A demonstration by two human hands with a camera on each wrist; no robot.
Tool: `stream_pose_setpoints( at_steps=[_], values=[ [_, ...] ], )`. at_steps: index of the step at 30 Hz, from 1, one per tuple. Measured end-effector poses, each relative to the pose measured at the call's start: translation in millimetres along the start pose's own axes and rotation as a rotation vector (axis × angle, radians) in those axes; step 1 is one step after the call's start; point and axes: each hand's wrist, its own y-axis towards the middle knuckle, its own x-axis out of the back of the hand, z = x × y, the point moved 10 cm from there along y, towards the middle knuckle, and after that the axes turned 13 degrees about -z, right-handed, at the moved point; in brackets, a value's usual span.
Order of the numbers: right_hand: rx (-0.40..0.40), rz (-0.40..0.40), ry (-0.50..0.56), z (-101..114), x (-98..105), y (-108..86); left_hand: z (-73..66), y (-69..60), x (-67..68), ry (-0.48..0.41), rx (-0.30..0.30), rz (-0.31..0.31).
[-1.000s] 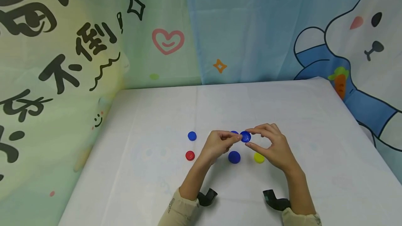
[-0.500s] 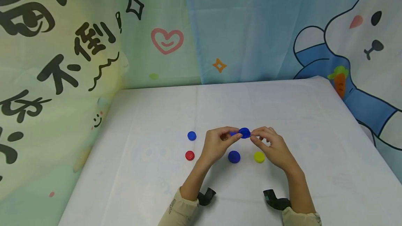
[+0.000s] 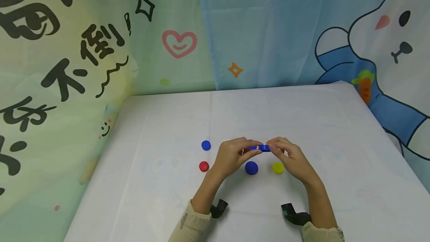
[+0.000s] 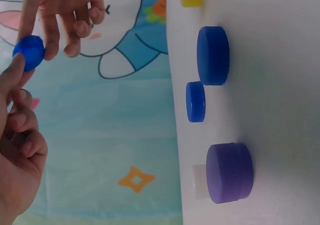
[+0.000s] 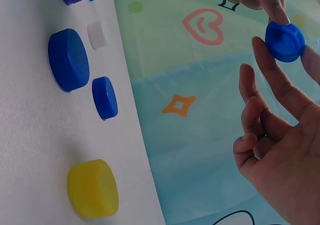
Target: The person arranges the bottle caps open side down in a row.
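Observation:
A small blue bottle cap [image 3: 264, 148] is held up above the table between both hands, edge-on in the head view. My left hand [image 3: 231, 156] pinches its left edge between thumb and forefinger. My right hand [image 3: 291, 160] pinches the opposite edge, the cap lying between thumb and finger in the right wrist view. There the round face of this blue cap [image 5: 285, 42] shows. Below the hands stand a larger dark blue cap [image 3: 251, 167], a yellow cap [image 3: 278, 168] and another small blue cap [image 4: 195, 102], mostly hidden behind my left fingers in the head view.
To the left on the white table [image 3: 161, 130] lie a blue cap [image 3: 206, 145] and a red cap [image 3: 203, 166]. A purple ribbed cap [image 4: 230, 173] and a white cap [image 5: 97, 35] show in the wrist views. A printed cloth [image 3: 268, 29] hangs behind the table.
The held blue cap has turned from showing its round, rimmed side to edge-on. My right thumb and forefinger, wide apart before, have drawn together at its edge. The caps on the table have not moved.

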Motion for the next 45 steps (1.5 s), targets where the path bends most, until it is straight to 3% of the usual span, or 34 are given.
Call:
stream_pose_setpoints(
  at_steps=[7, 18, 23, 27, 33, 37, 40, 45],
  values=[
    [0.005, -0.027, -0.009, 0.8, 2.3, 0.4, 0.4, -0.5, -1.2, -0.006, -0.001, 0.001],
    [0.025, -0.107, -0.08, -1.4, 13.2, 2.8, 12.0, -0.7, -6.2, -0.025, 0.112, 0.02],
    [0.037, -0.126, -0.1, 18.2, 16.7, 2.2, 15.4, -0.8, -14.0, -0.027, 0.131, 0.023],
    [0.067, -0.157, -0.158, 11.7, 22.0, 5.3, 19.5, 1.1, -24.1, -0.021, 0.163, 0.029],
    [0.061, -0.216, -0.178, -34.5, 32.2, 16.0, 33.5, 7.7, -49.2, 0.034, 0.23, 0.037],
    [0.065, -0.244, -0.215, -51.0, 36.2, 18.1, 47.3, 6.2, -70.9, 0.093, 0.295, 0.072],
    [0.06, -0.235, -0.278, -49.6, 35.8, 17.1, 55.4, 3.2, -85.1, 0.178, 0.328, 0.11],
    [0.029, -0.161, -0.338, -71.0, 28.6, 19.2, 61.8, 0.2, -103.1, 0.342, 0.345, 0.176]
  ],
)
